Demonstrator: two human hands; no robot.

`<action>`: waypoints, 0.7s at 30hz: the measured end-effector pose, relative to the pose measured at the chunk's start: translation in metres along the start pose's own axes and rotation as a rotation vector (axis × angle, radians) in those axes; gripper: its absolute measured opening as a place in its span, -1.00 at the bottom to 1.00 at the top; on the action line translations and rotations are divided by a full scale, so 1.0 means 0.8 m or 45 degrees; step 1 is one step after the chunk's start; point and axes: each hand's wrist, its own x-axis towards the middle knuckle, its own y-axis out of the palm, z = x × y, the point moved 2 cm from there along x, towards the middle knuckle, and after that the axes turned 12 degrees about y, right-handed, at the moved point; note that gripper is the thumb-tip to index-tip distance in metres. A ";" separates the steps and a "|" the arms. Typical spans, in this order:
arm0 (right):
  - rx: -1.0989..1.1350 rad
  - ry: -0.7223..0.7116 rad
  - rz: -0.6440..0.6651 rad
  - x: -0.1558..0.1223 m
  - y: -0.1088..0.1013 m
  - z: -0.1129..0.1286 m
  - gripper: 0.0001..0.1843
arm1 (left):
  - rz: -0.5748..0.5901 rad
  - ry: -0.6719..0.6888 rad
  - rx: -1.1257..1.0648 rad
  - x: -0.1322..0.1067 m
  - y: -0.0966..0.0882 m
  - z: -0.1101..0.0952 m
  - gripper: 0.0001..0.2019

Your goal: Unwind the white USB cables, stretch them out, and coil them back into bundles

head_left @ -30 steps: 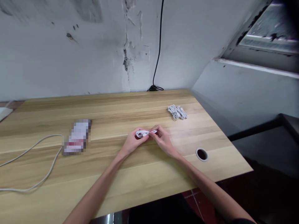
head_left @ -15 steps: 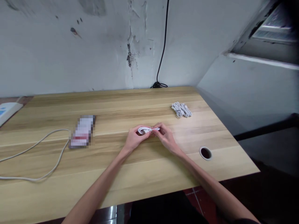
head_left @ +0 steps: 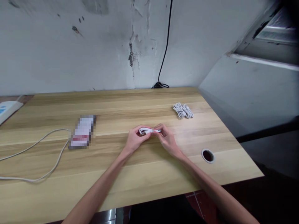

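A small coiled white cable (head_left: 146, 131) is held between both hands over the middle of the wooden table (head_left: 144, 174). My left hand (head_left: 135, 140) pinches its left end, fingers curled round the coil. My right hand (head_left: 167, 139) grips the right end with closed fingers. Both wrists rest low near the tabletop.
A bundle of white coiled cables (head_left: 183, 111) lies at the back right. A blurred flat item (head_left: 82, 131) lies at the left, with a long white cord (head_left: 35, 161) looping beside it. A round cable hole (head_left: 207, 155) sits near the right edge. A black wire (head_left: 163, 46) hangs down the wall.
The view has shifted slightly, so the scene sits further right. Both hands stay on the small cable with hardly any change.
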 end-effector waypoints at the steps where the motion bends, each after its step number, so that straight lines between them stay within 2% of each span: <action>1: -0.016 -0.005 -0.005 -0.001 0.000 0.000 -0.82 | 0.005 -0.008 -0.014 0.000 0.000 0.001 -0.71; 10: -0.127 -0.125 -0.063 -0.002 0.002 -0.002 -0.96 | 0.022 -0.043 -0.079 0.002 -0.003 0.001 -0.74; 17: -0.314 -0.353 -0.041 -0.006 0.003 0.004 -0.72 | 0.025 -0.093 -0.112 0.003 -0.004 -0.002 -0.73; 21: -0.375 -0.390 -0.029 -0.008 0.005 0.001 -0.65 | 0.002 -0.128 -0.160 0.002 -0.003 -0.002 -0.73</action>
